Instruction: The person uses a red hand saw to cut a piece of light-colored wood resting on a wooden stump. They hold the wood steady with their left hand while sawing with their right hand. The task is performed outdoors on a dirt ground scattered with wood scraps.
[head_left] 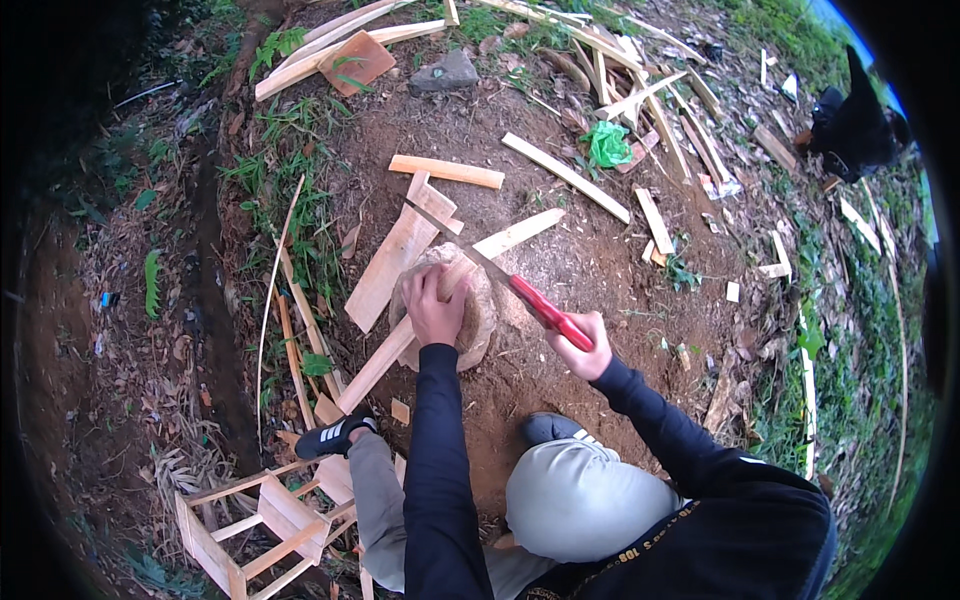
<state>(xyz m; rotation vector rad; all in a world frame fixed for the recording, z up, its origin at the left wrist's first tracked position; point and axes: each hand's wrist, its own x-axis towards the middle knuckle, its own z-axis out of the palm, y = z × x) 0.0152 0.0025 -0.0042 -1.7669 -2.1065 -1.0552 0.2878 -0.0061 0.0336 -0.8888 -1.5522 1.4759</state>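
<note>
Bare dirt ground (560, 300), scattered wood offcuts; left hand (435, 305) pins plank (450, 300) on stone (480, 310), right hand (585, 345) grips red-handled knife (545, 312).

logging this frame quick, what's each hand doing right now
Left hand: closed down on the long wooden plank, pressing it onto the stone.
Right hand: closed around the red handle of a machete.

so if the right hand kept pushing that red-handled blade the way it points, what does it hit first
Probably the long pale wooden plank lying across the rounded brown stone, beside the left hand; the right hand aims the red-handled blade there, though depth is unclear.
</note>
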